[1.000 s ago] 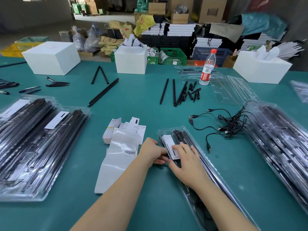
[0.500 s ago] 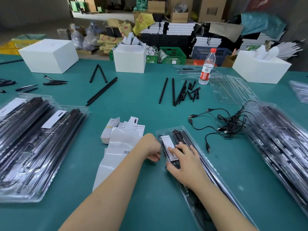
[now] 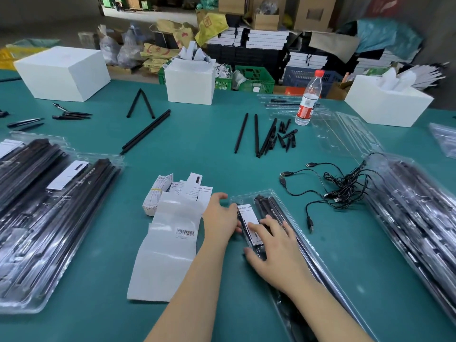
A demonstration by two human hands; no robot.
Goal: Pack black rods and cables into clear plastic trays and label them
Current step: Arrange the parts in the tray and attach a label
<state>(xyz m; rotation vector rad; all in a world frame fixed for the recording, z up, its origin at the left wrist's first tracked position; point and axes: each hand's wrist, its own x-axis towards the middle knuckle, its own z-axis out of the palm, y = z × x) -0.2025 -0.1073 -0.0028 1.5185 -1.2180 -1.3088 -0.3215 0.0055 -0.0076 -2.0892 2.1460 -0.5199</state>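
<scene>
A clear plastic tray (image 3: 291,219) filled with black rods lies in front of me on the green table. A white label card (image 3: 248,215) sits on its near-left part. My right hand (image 3: 274,250) lies flat on the tray, its fingers pressing the card. My left hand (image 3: 219,215) rests against the tray's left edge with its fingers loosely curved, touching the rim. Loose black rods (image 3: 261,137) lie further back, and a tangle of black USB cables (image 3: 338,188) lies to the right.
Stacks of packed trays (image 3: 49,211) fill the left, and another stack (image 3: 419,218) the right. A barcode sticker strip (image 3: 167,243) and label bundles (image 3: 158,193) lie left of my hands. A water bottle (image 3: 308,99), empty trays (image 3: 343,134) and white boxes (image 3: 190,82) stand behind.
My left hand has slid from the label to the tray's left edge and opened a little. My right hand has moved slightly forward over the label card.
</scene>
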